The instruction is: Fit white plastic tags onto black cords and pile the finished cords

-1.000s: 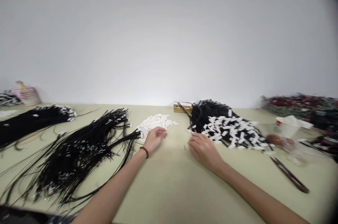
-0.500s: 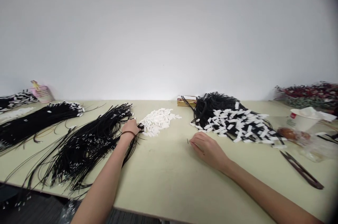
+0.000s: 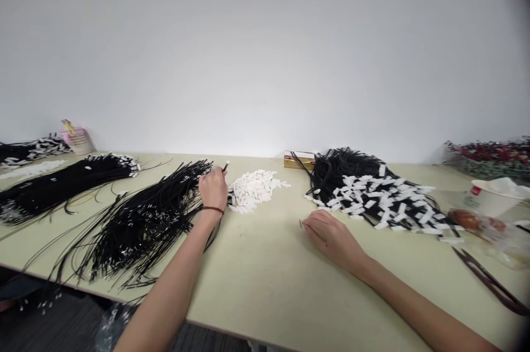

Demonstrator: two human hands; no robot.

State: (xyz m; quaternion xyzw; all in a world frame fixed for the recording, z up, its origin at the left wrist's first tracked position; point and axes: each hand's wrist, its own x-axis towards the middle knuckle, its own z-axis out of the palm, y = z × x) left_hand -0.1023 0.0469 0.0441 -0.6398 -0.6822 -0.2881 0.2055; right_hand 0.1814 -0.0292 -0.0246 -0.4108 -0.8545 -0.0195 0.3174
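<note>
My left hand (image 3: 213, 187) pinches the tip of one black cord (image 3: 226, 166) at the right end of a big bundle of black cords (image 3: 141, 219). Just right of it lies a pile of small white tags (image 3: 253, 189). Resting on the table, my right hand (image 3: 327, 236) is curled around a thin dark needle-like pin (image 3: 301, 224) that sticks out by the fingertips. Past the right hand lies a heap of black cords with white tags fitted (image 3: 372, 192).
A second black cord bundle (image 3: 53, 183) lies at far left, with a pink box (image 3: 78, 139) behind. A gold box (image 3: 297, 159) stands by the wall. At right are a white cup (image 3: 488, 197), dark scissors (image 3: 492, 283) and a plastic bag (image 3: 480, 225). The table edge (image 3: 232, 330) runs near me.
My left hand went from the white tag pile leftward to the cord bundle and lifted one cord tip. My right hand stayed on the table. The view shifted left.
</note>
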